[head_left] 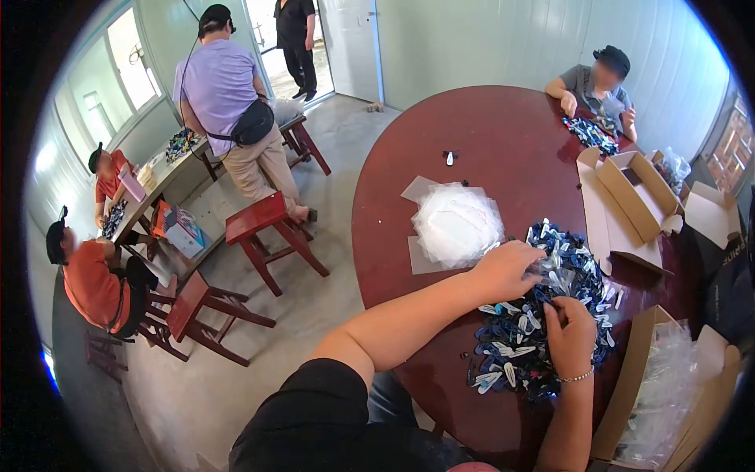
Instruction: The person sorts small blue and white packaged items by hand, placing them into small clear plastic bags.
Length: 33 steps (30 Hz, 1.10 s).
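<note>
A large pile of dark and silvery snap hair clips point(511, 346) is spread on the round red-brown table point(409, 157). Over its upper part, my left hand point(507, 271) is closed, with what looks like a clear plastic bag point(560, 277) at its fingertips. My right hand point(572, 338), wearing a beaded bracelet point(576, 376), is low over the pile with thumb and fingers curled together. What it pinches, if anything, is too small to make out. Beyond my left forearm lies a stack of clear plastic bags point(458, 224).
An open carton of filled clear bags point(661, 393) stands at my right, with another open cardboard box point(638, 193) farther back. A person point(602, 90) sits across the table by more clips point(590, 135). Red stools point(263, 216) and other people point(224, 94) are at left.
</note>
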### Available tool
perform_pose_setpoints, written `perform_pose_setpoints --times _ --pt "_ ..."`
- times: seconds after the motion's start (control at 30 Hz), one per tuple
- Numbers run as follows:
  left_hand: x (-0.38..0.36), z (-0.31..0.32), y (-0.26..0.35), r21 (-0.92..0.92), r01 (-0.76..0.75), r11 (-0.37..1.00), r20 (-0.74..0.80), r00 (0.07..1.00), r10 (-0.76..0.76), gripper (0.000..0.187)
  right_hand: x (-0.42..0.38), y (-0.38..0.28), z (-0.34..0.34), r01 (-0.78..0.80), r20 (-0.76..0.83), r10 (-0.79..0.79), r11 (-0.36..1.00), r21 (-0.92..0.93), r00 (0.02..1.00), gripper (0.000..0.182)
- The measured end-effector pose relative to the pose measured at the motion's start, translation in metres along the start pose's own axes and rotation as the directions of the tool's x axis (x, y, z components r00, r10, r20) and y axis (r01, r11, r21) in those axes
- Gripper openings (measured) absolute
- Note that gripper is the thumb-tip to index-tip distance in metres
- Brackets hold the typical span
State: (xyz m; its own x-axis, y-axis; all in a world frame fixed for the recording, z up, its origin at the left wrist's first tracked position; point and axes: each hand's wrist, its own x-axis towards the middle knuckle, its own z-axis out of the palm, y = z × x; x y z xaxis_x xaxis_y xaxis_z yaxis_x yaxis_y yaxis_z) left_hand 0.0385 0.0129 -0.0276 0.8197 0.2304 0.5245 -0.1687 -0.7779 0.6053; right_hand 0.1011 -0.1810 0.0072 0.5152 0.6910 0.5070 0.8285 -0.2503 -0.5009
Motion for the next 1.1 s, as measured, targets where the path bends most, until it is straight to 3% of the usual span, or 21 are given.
perform_pose_setpoints --times 0.27,0.37,0.5,0.57,0.8,0.87,0.9,0.97,1.1 --pt "0.002 -0.003 0.004 0.081 -0.053 0.995 -0.009 0.998 0.054 0.047 0.006 -0.009 -0.019 -0.088 -0.132 0.1 0.991 0.098 0.986 0.011" --pt "0.003 -0.007 0.012 0.099 -0.079 0.992 -0.011 0.997 0.081 0.046 0.007 -0.012 -0.021 -0.081 -0.181 0.122 0.972 0.222 0.976 0.014" --pt "0.003 -0.01 0.018 0.111 -0.11 0.988 0.006 0.994 0.11 0.046 0.006 -0.014 -0.021 -0.019 -0.197 0.055 0.983 0.182 0.979 0.017" --pt "0.003 -0.011 0.021 0.098 -0.107 0.989 0.048 0.994 0.103 0.047 0.006 -0.017 -0.022 -0.118 -0.097 0.149 0.957 0.265 0.984 0.02" --pt "0.002 -0.01 0.022 0.102 -0.111 0.989 0.062 0.993 0.105 0.049 0.006 -0.014 -0.025 -0.153 -0.033 0.172 0.936 0.316 0.985 0.02" --pt "0.001 -0.01 0.022 0.097 -0.109 0.989 0.072 0.992 0.103 0.05 0.005 -0.006 -0.021 -0.232 -0.036 0.3 0.802 0.55 0.953 0.02" --pt "0.001 -0.01 0.023 0.094 -0.112 0.989 0.066 0.992 0.106 0.05 0.005 -0.006 -0.021 -0.229 -0.037 0.296 0.806 0.545 0.954 0.02" --pt "0.001 -0.011 0.027 0.097 -0.089 0.991 0.093 0.992 0.08 0.051 0.005 -0.006 -0.025 -0.311 0.057 0.437 0.537 0.784 0.898 0.021" --pt "-0.001 -0.003 0.029 0.07 -0.084 0.994 0.077 0.994 0.079 0.05 0.004 -0.001 -0.017 -0.263 0.033 0.46 0.447 0.855 0.887 0.019"
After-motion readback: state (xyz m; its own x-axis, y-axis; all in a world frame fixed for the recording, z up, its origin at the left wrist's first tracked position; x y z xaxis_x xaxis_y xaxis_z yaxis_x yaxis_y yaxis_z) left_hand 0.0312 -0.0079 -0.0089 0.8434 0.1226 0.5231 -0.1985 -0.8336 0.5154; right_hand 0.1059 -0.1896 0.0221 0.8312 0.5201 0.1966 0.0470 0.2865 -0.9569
